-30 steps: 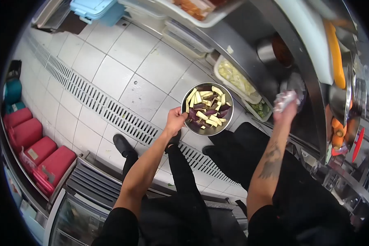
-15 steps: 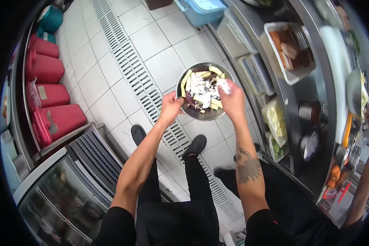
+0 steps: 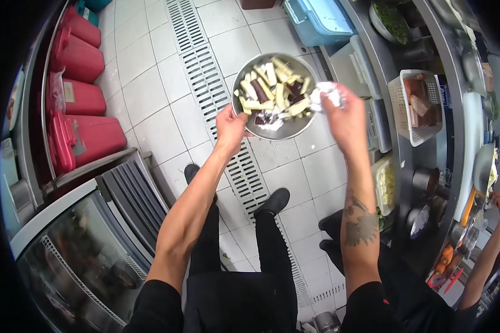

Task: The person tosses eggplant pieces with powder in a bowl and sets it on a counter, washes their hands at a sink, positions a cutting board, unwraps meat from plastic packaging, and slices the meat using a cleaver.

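Observation:
My left hand point(image 3: 231, 127) grips the left rim of a round metal bowl point(image 3: 295, 129), thumb on the inside, holding it above the tiled floor. In the bowl lie cut eggplant strips point(image 3: 264, 89), pale-fleshed with dark purple skin. White powder point(image 3: 270, 121) clings to some pieces and sits at the near side. My right hand point(image 3: 345, 116) is just right of the bowl's rim, fingers closed on a white, crumpled-looking clump point(image 3: 324, 95). Blur hides whether that clump is powder or wrapping.
A long floor drain point(image 3: 205, 83) runs under the bowl. Red lidded bins point(image 3: 94, 139) and a glass-topped fridge point(image 3: 89, 261) stand left. At right is a steel counter with a white basket point(image 3: 400, 94) and a blue tub point(image 3: 322, 25). A co-worker's arm point(image 3: 491, 250) reaches over the counter.
My right hand has moved from over the bowl to outside its right rim, with the white clump. The bowl has risen in view and the eggplant is rearranged, with less white on top.

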`<state>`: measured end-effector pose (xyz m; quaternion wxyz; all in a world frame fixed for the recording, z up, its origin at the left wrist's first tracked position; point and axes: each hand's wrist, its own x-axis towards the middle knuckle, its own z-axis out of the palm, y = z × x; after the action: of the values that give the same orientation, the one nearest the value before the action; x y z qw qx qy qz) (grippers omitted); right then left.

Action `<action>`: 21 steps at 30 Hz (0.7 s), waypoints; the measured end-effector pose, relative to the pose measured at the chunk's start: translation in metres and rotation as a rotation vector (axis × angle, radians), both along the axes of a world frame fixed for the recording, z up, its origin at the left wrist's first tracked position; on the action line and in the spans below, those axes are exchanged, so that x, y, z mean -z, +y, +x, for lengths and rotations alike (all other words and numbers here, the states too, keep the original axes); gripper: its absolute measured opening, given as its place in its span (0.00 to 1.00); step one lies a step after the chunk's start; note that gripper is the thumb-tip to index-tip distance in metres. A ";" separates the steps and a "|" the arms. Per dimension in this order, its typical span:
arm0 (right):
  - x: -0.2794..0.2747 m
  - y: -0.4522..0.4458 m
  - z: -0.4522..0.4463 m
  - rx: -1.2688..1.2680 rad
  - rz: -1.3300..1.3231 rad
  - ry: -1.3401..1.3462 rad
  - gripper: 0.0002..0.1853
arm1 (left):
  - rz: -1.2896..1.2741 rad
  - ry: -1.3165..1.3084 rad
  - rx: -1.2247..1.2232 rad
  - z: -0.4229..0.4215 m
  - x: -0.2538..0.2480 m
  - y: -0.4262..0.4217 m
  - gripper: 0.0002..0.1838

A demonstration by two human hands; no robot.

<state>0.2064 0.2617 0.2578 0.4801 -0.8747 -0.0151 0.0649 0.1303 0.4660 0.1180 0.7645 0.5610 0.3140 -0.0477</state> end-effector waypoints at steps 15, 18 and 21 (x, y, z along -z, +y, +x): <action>0.007 -0.015 0.024 -0.094 -0.357 -0.134 0.14 | -0.146 0.172 0.083 0.026 -0.006 -0.055 0.14; -0.002 -0.050 0.023 -0.050 -0.356 -0.122 0.15 | -0.168 0.088 0.118 0.032 -0.022 -0.078 0.05; -0.009 -0.093 0.019 0.081 -0.260 -0.095 0.14 | -0.199 0.047 0.179 0.040 -0.039 -0.104 0.07</action>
<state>0.2256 0.1691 0.2669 0.3639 -0.9314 0.0059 0.0057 0.1705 0.3619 0.1574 0.8014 0.5068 0.2742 -0.1600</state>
